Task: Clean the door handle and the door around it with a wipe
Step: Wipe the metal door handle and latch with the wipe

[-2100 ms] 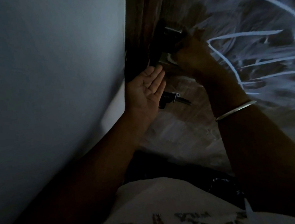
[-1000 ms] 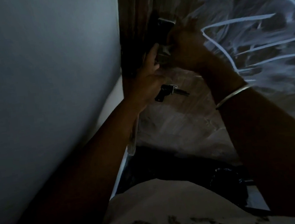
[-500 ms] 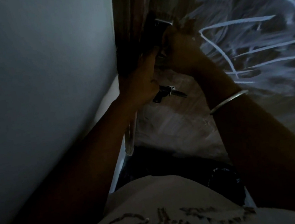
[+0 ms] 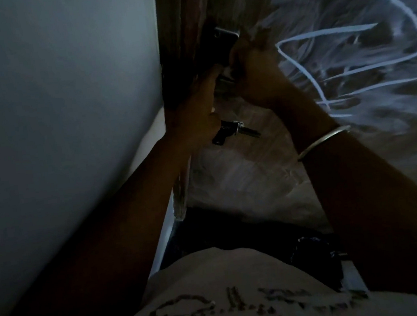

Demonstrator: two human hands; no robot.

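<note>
Head view footage is very dim, and both hands are seen raised to the latch side of a brown wooden door (image 4: 244, 179) whose face is covered with smeared white chalk and thin pale scribbled lines. A dark metal door handle (image 4: 223, 41) with a bright upper edge is mounted near the door's left edge, high in the frame. The right hand (image 4: 254, 73) is held against the lower part of this handle with its back turned to the camera; its fingers are bunched together and curled in toward the handle. Whether a wipe is held beneath them cannot be told, as the palm side is hidden.

The left hand (image 4: 194, 112) is laid along the door's edge just below and left of the handle. One digit is stretched upward so that its tip is brought close to the right hand at the foot of the handle; how the other fingers lie cannot be told in the shadow.

A small dark metal latch (image 4: 235, 129) is fixed to the door just right of the left hand's heel, below both hands. A thin silver bangle (image 4: 323, 141) is worn on the right wrist. A plain grey-blue wall (image 4: 50, 98) fills the left side of the frame, meeting the door edge. At the bottom, a white shirt with dark lettering (image 4: 233, 304) is seen.
</note>
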